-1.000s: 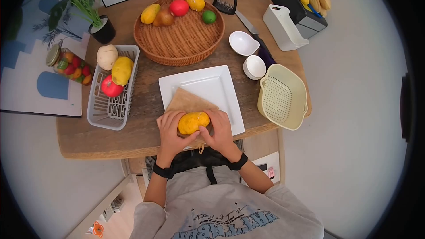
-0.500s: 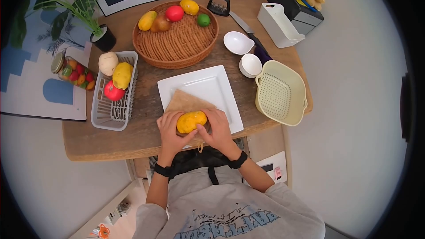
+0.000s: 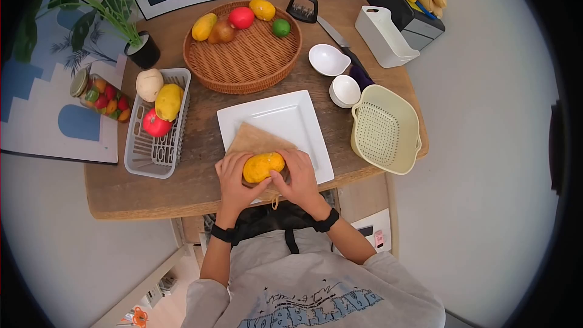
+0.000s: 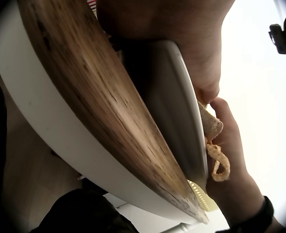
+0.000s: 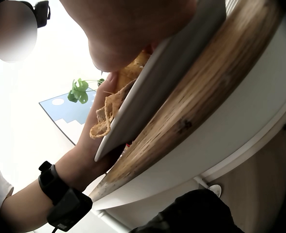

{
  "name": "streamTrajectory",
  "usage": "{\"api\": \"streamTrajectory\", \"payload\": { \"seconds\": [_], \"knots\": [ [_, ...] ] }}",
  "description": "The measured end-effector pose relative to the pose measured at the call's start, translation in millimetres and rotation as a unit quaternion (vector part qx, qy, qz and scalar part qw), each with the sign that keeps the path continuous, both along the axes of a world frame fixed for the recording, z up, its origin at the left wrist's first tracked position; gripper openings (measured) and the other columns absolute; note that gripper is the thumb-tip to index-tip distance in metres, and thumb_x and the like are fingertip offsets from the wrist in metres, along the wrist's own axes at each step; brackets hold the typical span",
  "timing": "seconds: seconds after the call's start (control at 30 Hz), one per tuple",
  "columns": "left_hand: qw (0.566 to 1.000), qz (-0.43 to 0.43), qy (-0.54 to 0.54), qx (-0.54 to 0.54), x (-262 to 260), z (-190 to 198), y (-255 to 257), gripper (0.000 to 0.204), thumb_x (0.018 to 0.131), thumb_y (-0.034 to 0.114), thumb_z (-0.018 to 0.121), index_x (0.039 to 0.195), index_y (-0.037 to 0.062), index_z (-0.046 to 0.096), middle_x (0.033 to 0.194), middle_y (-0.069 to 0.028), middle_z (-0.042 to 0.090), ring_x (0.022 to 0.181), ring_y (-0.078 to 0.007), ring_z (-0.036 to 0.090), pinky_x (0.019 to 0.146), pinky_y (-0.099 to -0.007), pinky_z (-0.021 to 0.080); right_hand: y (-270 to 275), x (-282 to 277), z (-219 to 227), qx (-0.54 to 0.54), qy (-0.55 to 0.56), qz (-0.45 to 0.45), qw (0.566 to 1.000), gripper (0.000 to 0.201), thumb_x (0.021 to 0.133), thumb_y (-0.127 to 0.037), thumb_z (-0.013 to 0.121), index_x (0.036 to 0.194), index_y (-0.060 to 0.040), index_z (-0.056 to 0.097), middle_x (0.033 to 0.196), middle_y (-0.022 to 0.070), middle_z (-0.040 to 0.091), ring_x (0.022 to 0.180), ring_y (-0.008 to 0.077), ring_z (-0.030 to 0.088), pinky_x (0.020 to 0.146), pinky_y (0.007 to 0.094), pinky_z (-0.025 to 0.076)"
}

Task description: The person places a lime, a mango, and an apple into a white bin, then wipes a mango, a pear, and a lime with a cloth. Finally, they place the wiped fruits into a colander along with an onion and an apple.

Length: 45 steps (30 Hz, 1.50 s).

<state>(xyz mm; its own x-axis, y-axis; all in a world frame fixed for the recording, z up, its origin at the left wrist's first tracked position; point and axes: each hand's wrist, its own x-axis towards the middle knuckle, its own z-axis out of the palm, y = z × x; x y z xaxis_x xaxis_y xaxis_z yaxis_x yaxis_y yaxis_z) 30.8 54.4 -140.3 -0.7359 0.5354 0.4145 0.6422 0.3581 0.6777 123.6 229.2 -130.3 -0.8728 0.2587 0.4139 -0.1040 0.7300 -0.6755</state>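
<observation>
Both hands hold steady: in the head view we see the left hand and right hand, fingers curled round a lumpy yellow fruit and gripping it from either side, the right thumb laid against its skin. The fruit sits over a tan cloth toward six o'clock on a square white plate, at the near edge of the wooden surface. From the left wrist we catch the cloth's loop just beside the plate's rim; how far the fingertips reach into the cloth, we cannot tell.

Almost nothing has just changed, and we judge the work paused in a two-handed hold, no further along. Against the frame of a second ago, only the head view has swung slightly; the wicker tray stays between eleven and twelve, the grey basket at nine, the colander at three.
</observation>
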Motion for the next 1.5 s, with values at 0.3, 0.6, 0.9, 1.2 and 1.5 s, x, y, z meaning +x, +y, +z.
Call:
{"api": "streamTrajectory", "payload": {
  "seconds": [0.3, 0.6, 0.9, 1.2, 1.5],
  "knots": [
    [1.0, 0.001, 0.003, 0.005, -0.3, -0.8, -0.2, 0.061, 0.073, 0.038, 0.089, 0.119, 0.0036, 0.068, 0.121, -0.0126, 0.068, 0.118, -0.0338, 0.059, 0.106, -0.0471, 0.036, 0.1, -0.5, -0.2, 0.006, 0.004, 0.001, 1.0, 0.048, 0.09, -0.026, 0.076, 0.127, 0.0028, 0.064, 0.118, 0.0221, 0.068, 0.111, 0.041, 0.062, 0.101, 0.0478, 0.047],
    [1.0, 0.002, 0.002, 0.006, -0.3, -0.4, 0.1, 0.062, 0.073, 0.04, 0.089, 0.117, 0.0028, 0.068, 0.121, -0.0131, 0.069, 0.117, -0.0335, 0.06, 0.106, -0.0467, 0.036, 0.0, -0.6, 3.1, 0.005, 0.002, 0.003, 1.0, 0.048, 0.09, -0.025, 0.076, 0.126, 0.0027, 0.064, 0.117, 0.0213, 0.068, 0.11, 0.0404, 0.062, 0.1, 0.0471, 0.047],
    [1.0, 0.003, 0.0, 0.003, 0.2, -0.8, 0.5, 0.062, 0.073, 0.04, 0.089, 0.118, 0.0032, 0.068, 0.121, -0.0131, 0.069, 0.118, -0.0333, 0.06, 0.106, -0.0475, 0.036, 0.2, 0.2, 2.8, -0.004, 0.0, 0.006, 1.0, 0.047, 0.09, -0.025, 0.076, 0.126, 0.0029, 0.064, 0.116, 0.0213, 0.068, 0.109, 0.0405, 0.063, 0.099, 0.0471, 0.047],
    [1.0, 0.003, 0.002, -0.003, 0.3, -0.1, 0.8, 0.062, 0.072, 0.039, 0.09, 0.118, 0.0037, 0.068, 0.121, -0.0127, 0.069, 0.118, -0.0334, 0.06, 0.106, -0.0471, 0.036, 0.3, 0.2, 1.1, 0.0, 0.009, 0.004, 1.0, 0.048, 0.09, -0.025, 0.076, 0.126, 0.0035, 0.064, 0.117, 0.0216, 0.068, 0.109, 0.0404, 0.062, 0.099, 0.0472, 0.047],
    [1.0, 0.002, 0.005, -0.01, -0.4, -1.0, 1.0, 0.062, 0.072, 0.04, 0.09, 0.119, 0.0054, 0.068, 0.122, -0.0109, 0.068, 0.119, -0.0321, 0.059, 0.105, -0.047, 0.035, 0.8, -0.1, 1.0, -0.001, 0.009, 0.003, 1.0, 0.049, 0.089, -0.025, 0.077, 0.127, 0.0032, 0.064, 0.115, 0.0213, 0.068, 0.108, 0.04, 0.062, 0.099, 0.0471, 0.047]
  ]
}}
